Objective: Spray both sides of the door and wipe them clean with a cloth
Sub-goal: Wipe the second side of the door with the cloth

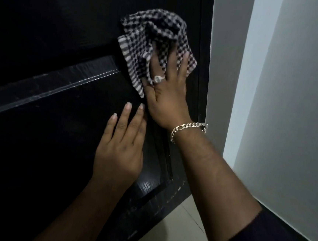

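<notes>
The black panelled door [56, 34] fills the left and middle of the view. My right hand [166, 98] presses a black-and-white checked cloth [154, 33] flat against the door near its right edge. Its fingers are stretched out, folds of the cloth lie over and between them, and the fingertips are hidden in the bunched fabric. A ring sits on one finger and a chain bracelet on the wrist. My left hand [121, 147] rests flat on the lower door panel, just below and left of the right hand, fingers straight and holding nothing. No spray bottle is in view.
A raised moulding strip [51, 84] crosses the door diagonally. A grey-white wall [291, 93] stands right of the door's edge. Pale floor tiles [179, 228] show at the bottom, with a dark skirting line along the wall's base.
</notes>
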